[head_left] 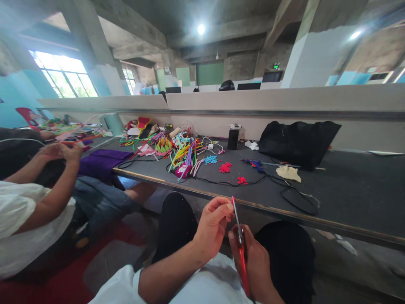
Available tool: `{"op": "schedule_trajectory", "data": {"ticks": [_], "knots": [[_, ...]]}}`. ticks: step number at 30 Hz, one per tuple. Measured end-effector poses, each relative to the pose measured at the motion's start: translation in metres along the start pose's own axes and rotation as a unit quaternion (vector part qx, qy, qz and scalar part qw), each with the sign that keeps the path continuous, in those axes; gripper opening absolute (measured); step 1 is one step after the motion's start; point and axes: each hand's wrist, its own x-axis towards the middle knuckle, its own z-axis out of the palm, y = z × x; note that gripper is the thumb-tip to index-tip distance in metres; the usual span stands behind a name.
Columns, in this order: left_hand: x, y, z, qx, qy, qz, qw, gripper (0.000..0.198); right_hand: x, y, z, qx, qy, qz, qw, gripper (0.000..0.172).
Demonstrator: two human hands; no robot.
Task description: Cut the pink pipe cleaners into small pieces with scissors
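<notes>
My left hand (211, 226) pinches a small pink-red piece (233, 200) between thumb and fingertips, above my lap. Red-handled scissors (241, 249) are held in my right hand (255, 255), with the fingers wrapped round the handles and the blades pointing up. The blade tips meet the pink-red piece at my left fingertips. On the dark table beyond lie a pile of small red pieces (225, 167), a smaller red pile (242, 180) and a blue pile (210, 159).
Colourful strips (186, 154) lie bundled left of the piles. A blue glue gun (255, 164), its cord, a cream scrap (289, 173) and a black bag (297, 141) are on the right. Another person's hands (65, 150) work at far left.
</notes>
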Motion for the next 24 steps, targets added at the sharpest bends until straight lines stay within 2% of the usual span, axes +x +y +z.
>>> {"op": "schedule_trajectory", "data": {"ticks": [8, 17, 21, 24], "knots": [[0.0, -0.001, 0.002, 0.011, 0.01, 0.007, 1.0, 0.012, -0.001, -0.005, -0.003, -0.009, -0.01, 0.03, 0.999, 0.044], [0.001, -0.003, 0.001, 0.015, 0.022, 0.003, 1.0, 0.013, -0.003, 0.006, 0.007, -0.031, -0.006, 0.034, 0.999, 0.048], [0.001, -0.004, 0.002, 0.013, 0.016, 0.0, 1.0, 0.011, -0.002, 0.007, 0.007, 0.009, -0.011, 0.047, 0.999, 0.048], [0.001, -0.003, 0.002, 0.014, 0.001, 0.001, 1.0, 0.009, 0.002, 0.004, 0.001, 0.096, 0.008, 0.053, 0.994, 0.048]]}}
